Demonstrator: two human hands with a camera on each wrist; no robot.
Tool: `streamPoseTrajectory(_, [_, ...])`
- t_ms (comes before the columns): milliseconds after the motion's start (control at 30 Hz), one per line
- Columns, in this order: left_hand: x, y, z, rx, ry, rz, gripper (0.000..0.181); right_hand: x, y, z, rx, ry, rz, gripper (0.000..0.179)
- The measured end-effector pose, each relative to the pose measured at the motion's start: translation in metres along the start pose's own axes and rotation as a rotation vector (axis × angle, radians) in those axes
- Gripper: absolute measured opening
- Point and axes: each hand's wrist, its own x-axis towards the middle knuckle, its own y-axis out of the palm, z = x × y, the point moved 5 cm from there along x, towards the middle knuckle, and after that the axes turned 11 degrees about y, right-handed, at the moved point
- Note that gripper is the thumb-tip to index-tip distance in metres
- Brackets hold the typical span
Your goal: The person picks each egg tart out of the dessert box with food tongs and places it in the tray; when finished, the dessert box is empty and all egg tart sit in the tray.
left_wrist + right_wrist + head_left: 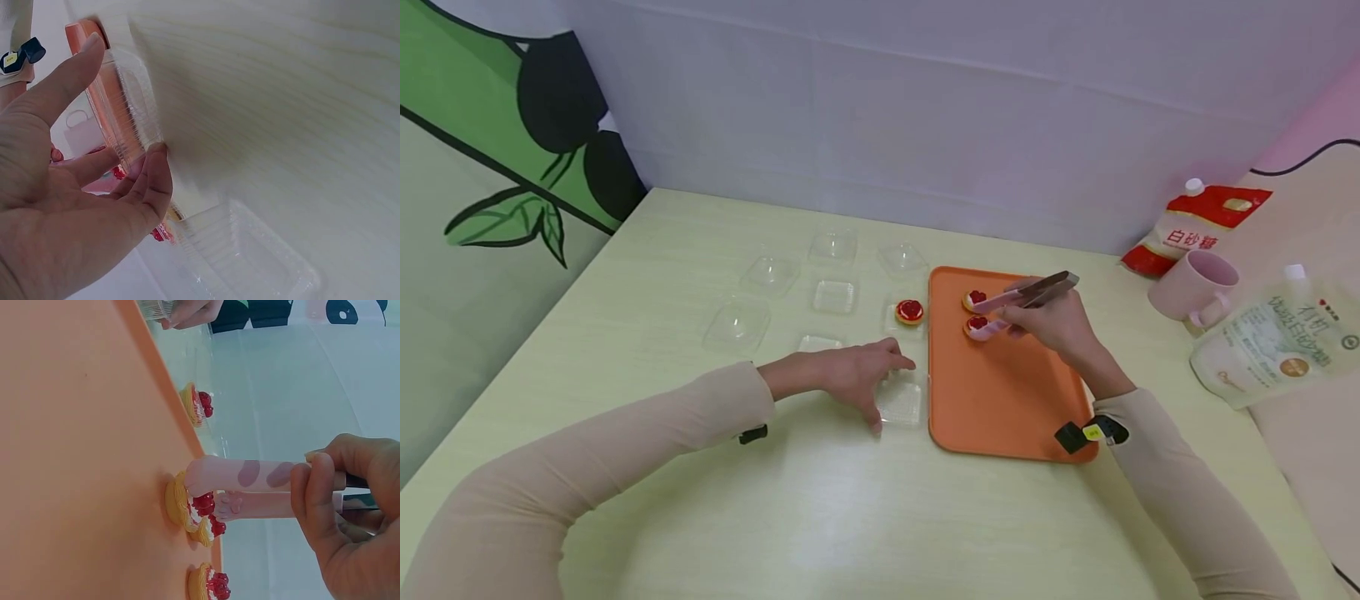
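My left hand (859, 373) spans a small clear plastic container (900, 403) beside the tray, its thumb and fingers at opposite edges in the left wrist view. With my right hand (1052, 321) I grip metal tongs (1051, 287) with pink, paw-shaped tips. Those tips stand at a small fruit tart (177, 503) with red topping and white cream on the orange tray (1007, 400). Another tart (204, 534) sits close by, and a third tart (201, 584) shows lower in the right wrist view. One red-topped tart (909, 312) rests in a clear container just left of the tray.
Left of the tray stand several clear domed lids (737, 325) and container bases (834, 296). At the right are a pink mug (1191, 285), a red-and-white sugar bag (1187, 233) and a whitish spouted pouch (1270, 342). A pale curtain (925, 117) hangs behind the table.
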Motion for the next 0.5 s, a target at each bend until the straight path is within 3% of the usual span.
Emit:
streamPoseTrajectory(267, [-0.004,-0.003,-0.002,-0.011,-0.040,0.007,0.106,-0.001,-0.006,0.008,0.009,-0.053,-0.020,0.037])
streamPoseTrajectory(500, [-0.009,-0.025,0.000,-0.063,-0.077,-0.030,0.091,-0.001,-0.008,0.018,0.055,-0.069,-0.015,0.037])
